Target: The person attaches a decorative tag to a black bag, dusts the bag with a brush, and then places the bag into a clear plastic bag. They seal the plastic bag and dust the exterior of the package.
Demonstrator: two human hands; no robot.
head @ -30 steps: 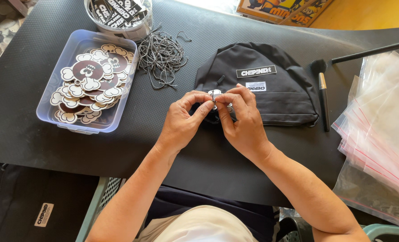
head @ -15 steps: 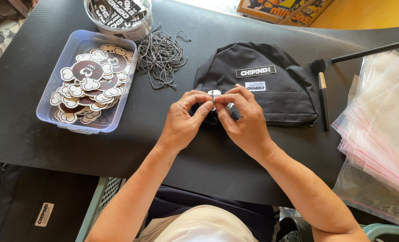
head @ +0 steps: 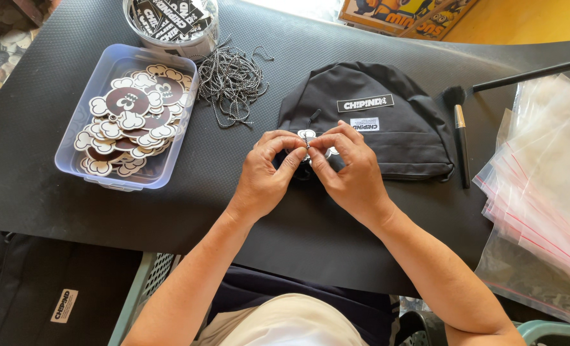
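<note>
Near the table's middle, over the black beanie (head: 368, 125), my left hand (head: 269, 176) and right hand (head: 349, 173) pinch shut on a thin cord (head: 307, 142) and small tag (head: 306, 134): light, limp, fiddly; fingertip grip near the knot.

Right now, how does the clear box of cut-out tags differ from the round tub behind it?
The clear box is rectangular and shallow, while the round tub is circular and partly cut off by the picture's top edge. The clear box holds brown and cream cartoon-shaped tags, while the round tub holds narrow black labels with white print. Both are see-through plastic, have no lid on, and sit on the black mat to the left of the hands.
</note>
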